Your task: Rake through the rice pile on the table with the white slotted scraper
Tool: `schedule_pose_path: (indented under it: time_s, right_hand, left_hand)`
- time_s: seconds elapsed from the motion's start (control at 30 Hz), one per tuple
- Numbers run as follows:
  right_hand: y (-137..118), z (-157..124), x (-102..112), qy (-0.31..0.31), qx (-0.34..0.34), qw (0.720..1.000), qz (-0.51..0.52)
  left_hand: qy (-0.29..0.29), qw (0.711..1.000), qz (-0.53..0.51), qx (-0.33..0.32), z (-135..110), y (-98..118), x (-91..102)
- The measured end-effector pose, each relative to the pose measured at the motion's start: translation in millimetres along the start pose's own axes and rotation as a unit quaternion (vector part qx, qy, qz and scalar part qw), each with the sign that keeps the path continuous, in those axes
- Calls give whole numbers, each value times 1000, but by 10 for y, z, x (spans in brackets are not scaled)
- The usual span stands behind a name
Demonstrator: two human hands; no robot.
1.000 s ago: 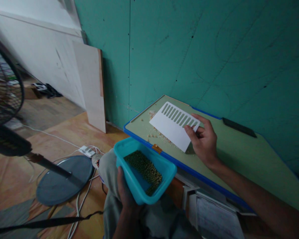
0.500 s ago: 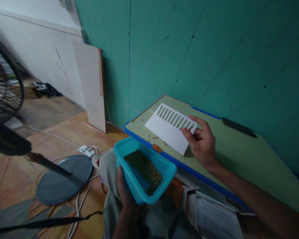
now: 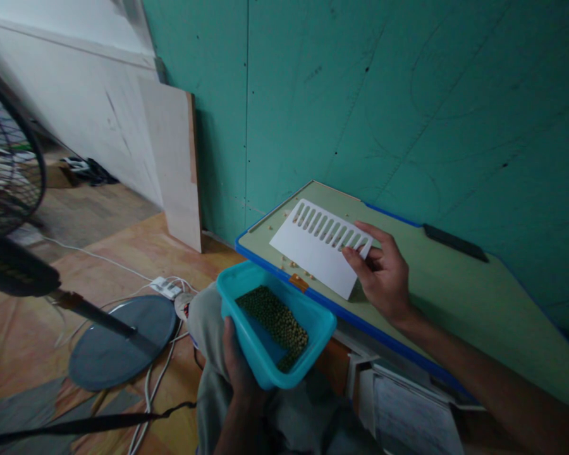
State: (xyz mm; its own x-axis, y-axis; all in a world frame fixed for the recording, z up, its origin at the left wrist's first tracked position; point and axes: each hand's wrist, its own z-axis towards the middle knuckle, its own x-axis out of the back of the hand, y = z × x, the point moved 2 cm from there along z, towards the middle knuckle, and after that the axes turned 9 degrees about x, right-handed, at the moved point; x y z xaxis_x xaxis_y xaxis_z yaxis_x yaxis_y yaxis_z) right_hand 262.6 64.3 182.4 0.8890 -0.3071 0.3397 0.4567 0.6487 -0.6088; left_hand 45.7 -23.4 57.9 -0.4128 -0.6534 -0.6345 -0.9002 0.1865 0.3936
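My left hand (image 3: 241, 363) grips the side of a turquoise plastic tub (image 3: 320, 322), held over my lap against the table's front edge. Inside the tub lie small round beans (image 3: 270, 319), dark green with a paler patch toward the right. A white plastic piece (image 3: 308, 253) with a row of slots along its upper edge is pinched at its right end by my right hand (image 3: 382, 272). It stands tilted over the tabletop, its lower edge close to the surface. Pale yellowish bits (image 3: 308, 274) lie scattered around it on the board.
The pale green tabletop (image 3: 446, 297) has a blue rim and stands against a green wall (image 3: 360, 95). A dark strip (image 3: 455, 242) lies at its back edge. At left are a standing fan (image 3: 123, 341), white cables, a power strip (image 3: 165, 287) and a leaning board (image 3: 173, 164).
My right hand has shifted the white slotted piece slightly left and down toward the table's front edge. The tub and my left hand have stayed in place.
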Motion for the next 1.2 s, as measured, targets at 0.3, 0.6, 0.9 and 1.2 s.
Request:
schedule_pose_path:
  time_s: [0.3,0.6,0.9,1.2]
  right_hand:
    - [9,-11,10,-7,-4,1000,-6]
    - [-10,-20,4,-6,-8,1000,-2]
    - [-26,-30,-6,-16,-7,1000,7]
    - [-47,-38,-12,-25,2,1000,17]
  left_hand:
    - [-20,1000,-7,14,-14,-8,-39]
    - [-14,1000,-16,0,2,-1,-26]
    - [13,999,-1,-29,9,-4,14]
    - [23,999,-14,-23,-47,-3,-78]
